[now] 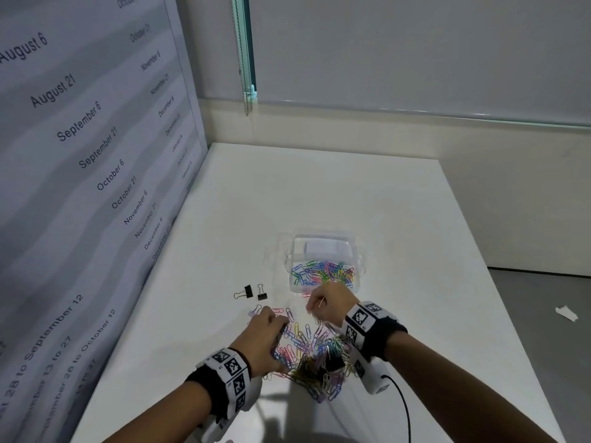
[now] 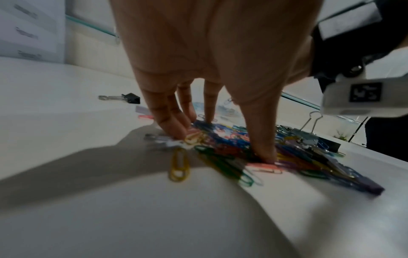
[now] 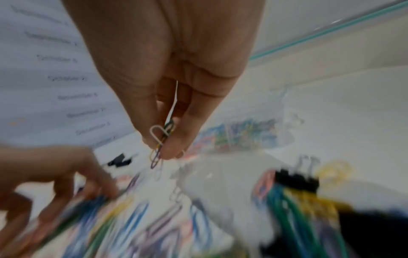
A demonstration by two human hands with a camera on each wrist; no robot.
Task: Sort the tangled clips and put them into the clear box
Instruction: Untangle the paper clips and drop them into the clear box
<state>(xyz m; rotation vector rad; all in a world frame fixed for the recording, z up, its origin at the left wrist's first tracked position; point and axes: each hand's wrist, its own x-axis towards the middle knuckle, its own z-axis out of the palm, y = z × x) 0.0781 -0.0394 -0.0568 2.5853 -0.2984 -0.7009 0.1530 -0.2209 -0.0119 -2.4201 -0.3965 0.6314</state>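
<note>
Taking the clear box as the landmark and reading from the left: two black binder clips lie on the white table just left of its near corner, apart from everything else. Nearer the person, the left hand presses straight fingers down on the pile of coloured paper clips, pinning it and gripping nothing. At least one more binder clip sits tangled in that pile; its paper clips are too many to count. To the right, the right hand hovers just at the box's near edge, pinching a small bunch of paper clips that hangs long-axis down from thumb and fingers. This hand is much the nearer, and the box lies straight ahead of it, already holding many paper clips.
</note>
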